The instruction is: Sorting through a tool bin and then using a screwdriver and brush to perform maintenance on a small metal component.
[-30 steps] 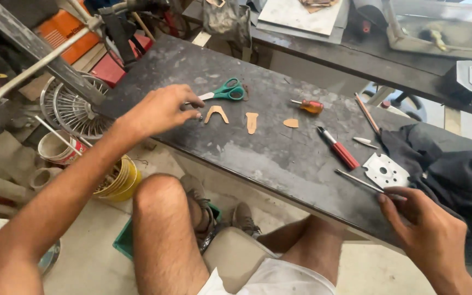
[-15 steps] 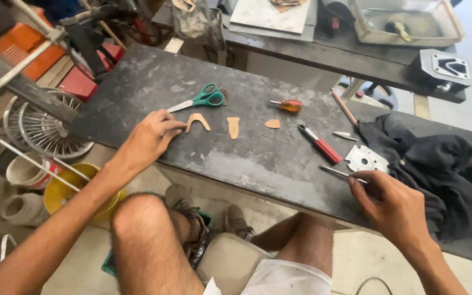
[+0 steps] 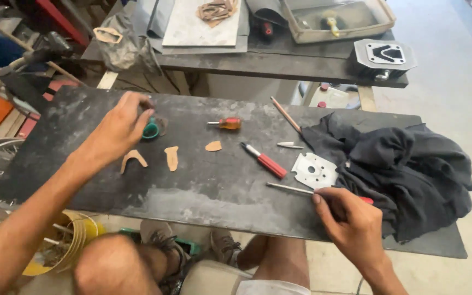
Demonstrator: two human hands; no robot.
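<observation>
Two hands at the dark workbench (image 3: 137, 196); the left hand (image 3: 117, 131), half a second ago beside the green-handled scissors (image 3: 151, 129), now closes over them near the tan gasket cut-outs (image 3: 133, 159); the right hand (image 3: 350, 218) still grips a screwdriver (image 3: 290, 189) beside the metal plate (image 3: 315, 170).

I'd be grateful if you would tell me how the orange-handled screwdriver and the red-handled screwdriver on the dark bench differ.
The orange-handled screwdriver is stubby with a translucent amber handle; the red-handled screwdriver is longer, with an opaque red handle and a pale front section. The orange-handled one lies roughly level across the bench, the red-handled one diagonally. The red-handled one lies closer to the metal plate. Both lie flat and untouched by either hand.
</observation>
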